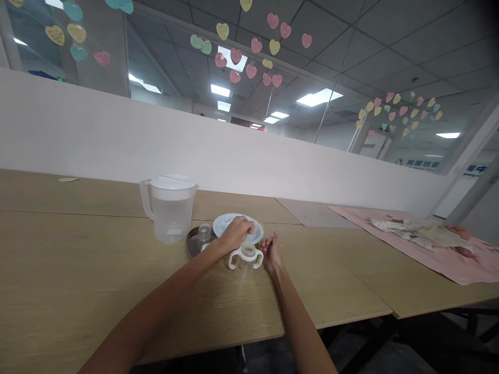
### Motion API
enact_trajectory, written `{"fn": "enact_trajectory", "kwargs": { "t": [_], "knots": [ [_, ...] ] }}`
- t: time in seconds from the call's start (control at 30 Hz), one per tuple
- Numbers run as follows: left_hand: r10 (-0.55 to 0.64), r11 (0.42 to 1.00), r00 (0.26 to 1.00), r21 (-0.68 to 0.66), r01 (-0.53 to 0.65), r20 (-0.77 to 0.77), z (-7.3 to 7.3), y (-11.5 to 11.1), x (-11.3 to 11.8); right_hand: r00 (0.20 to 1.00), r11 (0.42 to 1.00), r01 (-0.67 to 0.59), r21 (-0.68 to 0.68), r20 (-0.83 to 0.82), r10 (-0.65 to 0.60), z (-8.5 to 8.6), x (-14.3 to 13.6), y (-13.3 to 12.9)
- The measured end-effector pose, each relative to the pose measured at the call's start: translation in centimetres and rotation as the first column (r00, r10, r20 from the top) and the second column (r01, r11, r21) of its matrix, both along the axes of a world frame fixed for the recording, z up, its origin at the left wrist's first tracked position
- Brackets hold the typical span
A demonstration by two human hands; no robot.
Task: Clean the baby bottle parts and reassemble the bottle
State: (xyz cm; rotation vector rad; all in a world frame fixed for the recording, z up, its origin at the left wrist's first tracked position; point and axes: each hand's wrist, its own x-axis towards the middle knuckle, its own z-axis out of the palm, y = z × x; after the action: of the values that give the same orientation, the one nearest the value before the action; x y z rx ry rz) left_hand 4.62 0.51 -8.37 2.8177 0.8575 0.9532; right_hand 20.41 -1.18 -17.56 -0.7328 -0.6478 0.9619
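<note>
My left hand (pixel 236 233) reaches over the white plate (pixel 222 222), its fingers pinched together at something small and clear that I cannot make out. In front of the plate stands a clear baby bottle (pixel 244 267) with two white handles, upright and without a lid. My right hand (pixel 273 252) is just right of the bottle's handle, its fingers curled; what they hold, if anything, is too small to tell. Left of the plate, a round metal tray (pixel 192 247) bears a small clear cup (pixel 204 232) and a white piece partly hidden by my left wrist.
A lidded clear pitcher (pixel 171 213) of water stands at the left on the wooden table (pixel 97 270). On the right, a pink cloth (pixel 429 259) lies under a baby doll (pixel 448 236). A white wall (pixel 234 156) rises behind.
</note>
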Motion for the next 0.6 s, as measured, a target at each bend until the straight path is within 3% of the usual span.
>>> {"fn": "enact_trajectory", "kwargs": {
  "t": [0.2, 0.6],
  "knots": [
    [0.007, 0.999, 0.998, 0.046, -0.004, -0.064, -0.11, 0.6, 0.18, 0.997, 0.997, -0.074, 0.031, 0.014, 0.074, 0.31, -0.38, -0.29],
    [-0.03, 0.996, 0.993, 0.084, 0.04, -0.114, 0.33, 0.28, 0.0, 0.978, 0.986, -0.161, -0.036, 0.132, 0.164, 0.37, -0.6, -0.55]
  ]
}}
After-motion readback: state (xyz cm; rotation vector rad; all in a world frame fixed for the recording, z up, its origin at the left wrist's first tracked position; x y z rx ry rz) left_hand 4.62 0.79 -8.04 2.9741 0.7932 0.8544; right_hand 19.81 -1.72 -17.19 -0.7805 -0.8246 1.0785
